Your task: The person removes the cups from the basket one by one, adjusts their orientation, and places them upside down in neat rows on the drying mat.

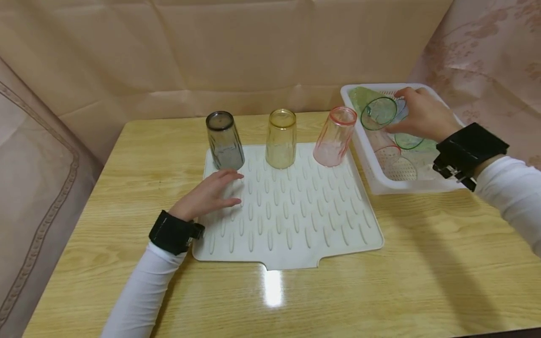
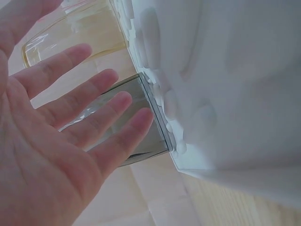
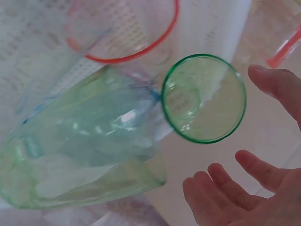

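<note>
My right hand (image 1: pixel 424 115) is over the white basket, thumb and fingers spread on either side of a green-rimmed glass (image 1: pixel 378 113). In the right wrist view a gap shows between these fingers and the green-rimmed glass (image 3: pixel 203 99). Low over the ribbed white drying mat (image 1: pixel 287 244), my left hand (image 1: pixel 207 195) reaches toward a dark grey glass (image 1: pixel 226 143), its fingers extended and holding nothing. Those fingers overlap the grey glass (image 2: pixel 146 122) in the left wrist view. A yellow glass (image 1: pixel 281 141) and a pink glass (image 1: pixel 335 138) also stand on the mat, narrower end up.
The white basket (image 1: pixel 376 171) stands at the right, beside the mat. Inside lie several glasses, among them a red-rimmed one (image 1: pixel 386 151), another green-rimmed one (image 1: pixel 408 141) and a light green one (image 3: pixel 94 188). Cloth (image 1: pixel 253 56) hangs behind the wooden table (image 1: pixel 143 155).
</note>
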`<state>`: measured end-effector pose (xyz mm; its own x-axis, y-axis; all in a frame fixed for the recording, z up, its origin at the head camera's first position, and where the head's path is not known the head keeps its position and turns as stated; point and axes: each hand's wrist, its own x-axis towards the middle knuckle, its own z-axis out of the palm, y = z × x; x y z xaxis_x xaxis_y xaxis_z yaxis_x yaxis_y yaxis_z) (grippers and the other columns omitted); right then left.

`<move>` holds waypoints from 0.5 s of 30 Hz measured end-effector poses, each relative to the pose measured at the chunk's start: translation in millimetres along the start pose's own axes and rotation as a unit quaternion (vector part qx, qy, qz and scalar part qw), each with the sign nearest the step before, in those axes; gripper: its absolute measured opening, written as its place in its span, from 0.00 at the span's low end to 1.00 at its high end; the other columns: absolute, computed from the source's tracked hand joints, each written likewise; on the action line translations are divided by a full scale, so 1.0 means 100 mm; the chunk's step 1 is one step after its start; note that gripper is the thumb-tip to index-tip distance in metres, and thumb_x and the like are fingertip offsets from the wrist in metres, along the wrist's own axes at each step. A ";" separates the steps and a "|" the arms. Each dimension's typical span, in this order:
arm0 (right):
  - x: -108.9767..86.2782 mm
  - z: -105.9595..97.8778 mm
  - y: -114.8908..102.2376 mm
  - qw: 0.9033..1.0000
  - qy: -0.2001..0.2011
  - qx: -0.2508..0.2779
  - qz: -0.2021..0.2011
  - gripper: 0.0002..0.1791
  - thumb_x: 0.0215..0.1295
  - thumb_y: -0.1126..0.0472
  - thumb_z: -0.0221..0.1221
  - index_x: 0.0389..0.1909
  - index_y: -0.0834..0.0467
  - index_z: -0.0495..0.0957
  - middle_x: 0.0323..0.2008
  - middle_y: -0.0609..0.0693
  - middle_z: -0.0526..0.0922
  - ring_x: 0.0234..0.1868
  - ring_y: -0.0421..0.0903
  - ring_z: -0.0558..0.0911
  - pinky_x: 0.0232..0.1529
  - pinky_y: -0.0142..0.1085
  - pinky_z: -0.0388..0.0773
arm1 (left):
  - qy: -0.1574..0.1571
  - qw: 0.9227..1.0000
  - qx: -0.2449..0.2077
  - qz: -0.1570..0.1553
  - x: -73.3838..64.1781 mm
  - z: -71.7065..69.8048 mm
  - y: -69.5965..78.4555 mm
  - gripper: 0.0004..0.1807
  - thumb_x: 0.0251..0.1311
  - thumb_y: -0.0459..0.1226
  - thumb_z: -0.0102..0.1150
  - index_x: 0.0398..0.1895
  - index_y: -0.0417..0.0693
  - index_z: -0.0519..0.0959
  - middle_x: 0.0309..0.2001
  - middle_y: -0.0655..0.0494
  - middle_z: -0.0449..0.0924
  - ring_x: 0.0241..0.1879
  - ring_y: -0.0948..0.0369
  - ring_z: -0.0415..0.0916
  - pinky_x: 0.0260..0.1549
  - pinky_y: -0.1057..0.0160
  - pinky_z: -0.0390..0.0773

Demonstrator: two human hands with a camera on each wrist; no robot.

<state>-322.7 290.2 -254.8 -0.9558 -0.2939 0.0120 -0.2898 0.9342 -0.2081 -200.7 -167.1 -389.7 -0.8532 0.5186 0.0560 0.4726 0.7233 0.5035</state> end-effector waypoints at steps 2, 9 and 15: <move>-0.03 0.00 0.06 1.000 -0.001 -0.001 0.001 0.46 0.54 0.54 0.69 0.66 0.72 0.58 0.57 0.76 0.63 0.61 0.70 0.59 0.54 0.63 0.61 | 0.000 1.000 -0.002 0.000 0.00 0.00 0.01 0.33 0.56 0.41 0.69 0.63 0.35 0.70 0.61 0.37 0.68 0.61 0.44 0.64 0.60 0.45 0.64; -0.09 0.00 0.24 1.000 -0.027 0.010 0.008 0.49 0.54 0.56 0.70 0.68 0.74 0.53 0.60 0.77 0.58 0.61 0.73 0.57 0.55 0.65 0.58 | -0.003 1.000 -0.004 -0.009 0.00 -0.02 0.04 0.34 0.56 0.41 0.69 0.63 0.35 0.70 0.61 0.37 0.68 0.61 0.44 0.64 0.60 0.45 0.64; -0.12 0.01 0.34 0.999 -0.039 -0.001 0.009 0.51 0.50 0.58 0.72 0.66 0.75 0.54 0.59 0.79 0.58 0.59 0.73 0.57 0.53 0.67 0.59 | -0.005 1.000 -0.002 -0.010 -0.01 -0.03 0.06 0.34 0.56 0.41 0.69 0.63 0.35 0.70 0.62 0.36 0.68 0.61 0.43 0.63 0.60 0.44 0.63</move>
<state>-320.7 325.2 -262.6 -0.9543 -0.2912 -0.0674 -0.2723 0.9399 -0.2060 -197.7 -164.9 -384.5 -0.8602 0.5086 0.0375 0.4545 0.7313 0.5085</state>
